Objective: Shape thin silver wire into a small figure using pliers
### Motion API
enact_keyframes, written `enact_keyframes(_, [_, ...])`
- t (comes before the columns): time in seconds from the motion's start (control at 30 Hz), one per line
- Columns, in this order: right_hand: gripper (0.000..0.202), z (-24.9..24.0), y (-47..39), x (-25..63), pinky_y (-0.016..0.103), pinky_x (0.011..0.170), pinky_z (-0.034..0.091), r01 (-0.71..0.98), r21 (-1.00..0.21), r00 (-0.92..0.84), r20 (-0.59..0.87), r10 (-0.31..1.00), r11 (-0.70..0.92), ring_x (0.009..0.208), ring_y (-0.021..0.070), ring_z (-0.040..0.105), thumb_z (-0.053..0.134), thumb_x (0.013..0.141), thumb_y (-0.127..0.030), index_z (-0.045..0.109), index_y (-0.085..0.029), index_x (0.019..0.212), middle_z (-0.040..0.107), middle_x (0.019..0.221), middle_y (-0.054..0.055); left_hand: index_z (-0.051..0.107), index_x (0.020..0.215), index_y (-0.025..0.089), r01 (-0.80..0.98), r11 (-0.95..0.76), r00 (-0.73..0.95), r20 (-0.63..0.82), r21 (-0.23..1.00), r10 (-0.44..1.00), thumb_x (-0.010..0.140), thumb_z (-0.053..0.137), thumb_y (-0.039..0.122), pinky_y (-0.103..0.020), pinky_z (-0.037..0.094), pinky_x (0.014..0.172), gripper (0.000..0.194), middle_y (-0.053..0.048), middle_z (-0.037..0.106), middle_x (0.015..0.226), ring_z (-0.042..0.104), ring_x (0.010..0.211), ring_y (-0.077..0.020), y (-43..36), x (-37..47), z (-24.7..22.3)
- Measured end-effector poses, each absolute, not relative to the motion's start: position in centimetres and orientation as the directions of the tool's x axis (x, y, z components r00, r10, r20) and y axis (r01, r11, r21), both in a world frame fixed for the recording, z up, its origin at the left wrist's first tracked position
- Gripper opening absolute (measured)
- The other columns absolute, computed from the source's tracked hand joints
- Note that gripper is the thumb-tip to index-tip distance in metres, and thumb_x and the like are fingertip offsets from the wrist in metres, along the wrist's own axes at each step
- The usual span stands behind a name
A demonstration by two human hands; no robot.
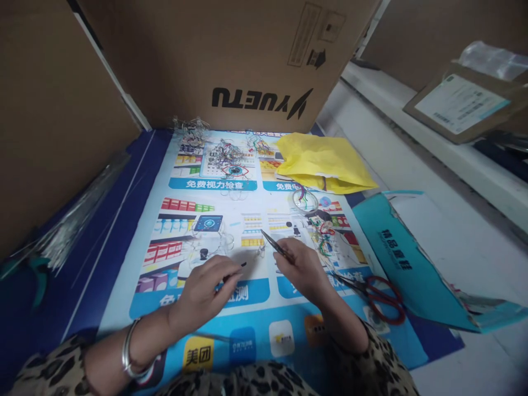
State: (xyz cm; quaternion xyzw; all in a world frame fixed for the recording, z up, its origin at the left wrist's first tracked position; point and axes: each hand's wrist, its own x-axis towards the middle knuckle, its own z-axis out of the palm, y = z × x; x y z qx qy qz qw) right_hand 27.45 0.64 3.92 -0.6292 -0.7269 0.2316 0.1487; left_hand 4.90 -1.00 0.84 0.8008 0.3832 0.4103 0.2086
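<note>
My left hand, with a silver bangle on the wrist, has its thumb and fingers drawn together. A tiny dark sliver shows at its fingertips; its kind is too small to tell. My right hand is closed around slim, pointed metal tweezers, their tips pointing up and left. A small tangle of fine wire lies on the printed sheet between the hands. Beside my right wrist rest red-handled scissors, and colored wires lie just beyond that hand.
Tangled wire and a clear ring-shaped dish lie farther back, near a yellow bag. A large cardboard box walls the rear. On the right is a torn teal box; on the left, a wire bundle and green-handled tool.
</note>
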Motion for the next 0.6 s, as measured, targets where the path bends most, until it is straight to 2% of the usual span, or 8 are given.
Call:
enact_keyframes(0.17, [0.016, 3.3, 0.7, 27.4, 0.025, 0.06, 0.033, 0.935, -0.34, -0.127, -0.046, 0.991, 0.104, 0.076, 0.018, 0.056, 0.045, 0.083, -0.025, 0.055, -0.018, 0.092, 0.06, 0.088, 0.006, 0.056, 0.101, 0.02, 0.437, -0.652, 0.445, 0.481, 0.62, 0.755, 0.085, 0.052, 0.012, -0.025, 0.049, 0.066, 0.018, -0.006, 0.064, 0.085, 0.062, 0.079, -0.0145, -1.0, 4.7, 0.3])
enact_keyframes(0.33, [0.017, 3.3, 0.8, 27.6, 0.025, 0.057, 0.03, 0.972, -0.209, -0.111, -0.02, 0.994, 0.104, 0.078, 0.0182, 0.057, 0.044, 0.085, -0.026, 0.056, -0.017, 0.094, 0.06, 0.089, 0.006, 0.056, 0.099, 0.019, 0.43, -0.675, 0.509, 0.457, 0.599, 0.73, 0.085, 0.052, 0.013, -0.026, 0.05, 0.065, 0.016, -0.006, 0.065, 0.086, 0.062, 0.078, -0.0151, -0.9, 4.5, -0.2])
enact_keyframes(0.47, [0.015, 3.3, 0.9, 27.7, 0.026, 0.055, 0.027, 0.996, -0.051, -0.069, -0.013, 0.998, 0.069, 0.079, 0.0198, 0.057, 0.045, 0.085, -0.022, 0.057, -0.016, 0.092, 0.061, 0.09, 0.008, 0.057, 0.098, 0.019, 0.422, -0.696, 0.516, 0.477, 0.581, 0.711, 0.085, 0.052, 0.014, -0.025, 0.049, 0.062, 0.015, -0.005, 0.064, 0.084, 0.062, 0.074, -0.015, -0.7, 4.6, -0.3])
enact_keyframes(0.53, [0.015, 3.2, 1.0, 27.9, 0.026, 0.054, 0.026, 0.998, -0.037, -0.059, -0.021, 0.998, 0.058, 0.077, 0.0195, 0.056, 0.045, 0.085, -0.022, 0.057, -0.016, 0.091, 0.061, 0.089, 0.008, 0.057, 0.098, 0.018, 0.42, -0.701, 0.521, 0.479, 0.577, 0.706, 0.085, 0.053, 0.014, -0.025, 0.049, 0.061, 0.014, -0.005, 0.064, 0.083, 0.061, 0.073, -0.0147, -0.7, 4.6, -0.4])
enact_keyframes(0.6, [0.013, 3.2, 1.1, 28.0, 0.026, 0.055, 0.027, 0.993, -0.102, -0.064, -0.022, 0.998, 0.062, 0.076, 0.0189, 0.056, 0.046, 0.084, -0.022, 0.057, -0.016, 0.09, 0.06, 0.088, 0.007, 0.057, 0.098, 0.018, 0.418, -0.707, 0.53, 0.479, 0.57, 0.7, 0.085, 0.053, 0.014, -0.025, 0.049, 0.06, 0.014, -0.005, 0.064, 0.084, 0.061, 0.073, -0.0147, -0.7, 4.6, -0.5])
